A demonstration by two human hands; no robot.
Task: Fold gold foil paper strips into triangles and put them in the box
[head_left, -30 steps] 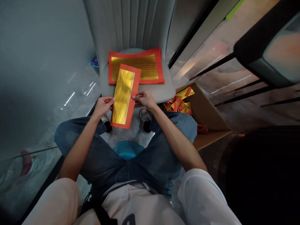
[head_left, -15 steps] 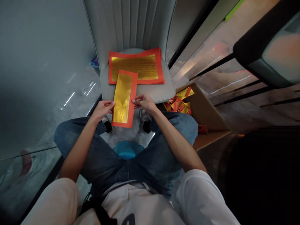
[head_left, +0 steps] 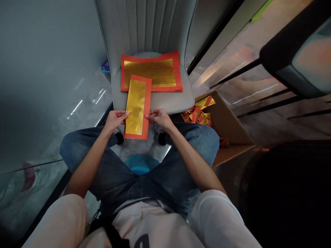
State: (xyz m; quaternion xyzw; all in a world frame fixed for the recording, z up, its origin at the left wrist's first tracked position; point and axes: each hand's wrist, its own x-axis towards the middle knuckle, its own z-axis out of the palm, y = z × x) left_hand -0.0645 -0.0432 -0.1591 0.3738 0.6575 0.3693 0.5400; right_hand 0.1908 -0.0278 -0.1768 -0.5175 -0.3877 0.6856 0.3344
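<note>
Between my two hands is a sheet of joss paper (head_left: 136,107), orange-red with a large gold foil panel, held upright lengthwise. My left hand (head_left: 115,120) pinches its left edge between thumb and fingers. On the opposite edge, my right hand (head_left: 160,119) grips it the same way, slightly below mid-height. The sheet's far end overlaps a stack of joss paper (head_left: 162,70) lying crosswise on the grey chair seat (head_left: 173,101). That stack has the same gold panel and orange-red border.
Right of the chair, a cardboard box (head_left: 230,127) holds several folded gold-and-red paper pieces (head_left: 196,115). A blue plastic object (head_left: 142,164) sits between my legs. A dark round shape (head_left: 287,193) stands at the lower right, and chair legs (head_left: 235,72) rise beyond the box.
Both hands keep their hold on the sheet's edges. The right hand has dropped slightly toward me, and the crease mark on the gold panel looks flatter.
</note>
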